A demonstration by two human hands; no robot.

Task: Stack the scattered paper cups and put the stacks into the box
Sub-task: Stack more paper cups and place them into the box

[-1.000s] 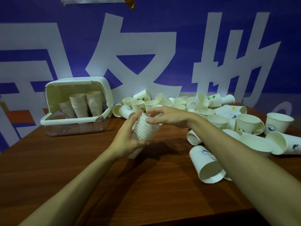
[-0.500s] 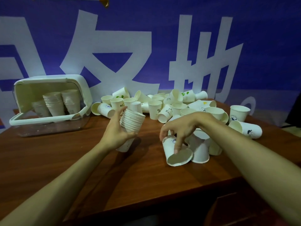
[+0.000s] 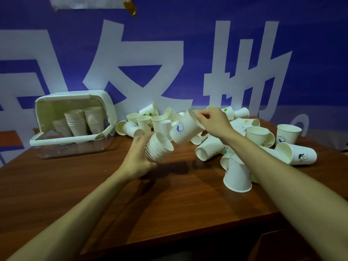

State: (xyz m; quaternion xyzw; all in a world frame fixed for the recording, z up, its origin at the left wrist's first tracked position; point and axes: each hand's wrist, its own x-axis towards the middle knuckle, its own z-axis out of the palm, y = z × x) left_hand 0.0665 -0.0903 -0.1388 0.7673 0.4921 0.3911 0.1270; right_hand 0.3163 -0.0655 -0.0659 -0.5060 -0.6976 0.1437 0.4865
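I see my left hand (image 3: 138,161) raised above the middle of the wooden counter (image 3: 169,200), its grip wrapped around a stack of nested cups (image 3: 159,148) that tilts with the open mouth up and to the right. My right hand (image 3: 213,122) pinches a single cup (image 3: 185,129) by its rim, fingers closed on it, and the cup lies slanted with its base pointing down toward the mouth of the stack, just beside it and, as far as I can tell, not yet inside. The loose cups (image 3: 244,146) lie heaped toward the far right of the counter, some upright, some on their sides, one upside down nearer the front edge. The box (image 3: 73,146) sits at the far left corner, its white lid (image 3: 75,97) swung up and back, with three stacks of cups (image 3: 79,120) standing inside. A blue wall with large white characters (image 3: 143,59) rises behind the counter.
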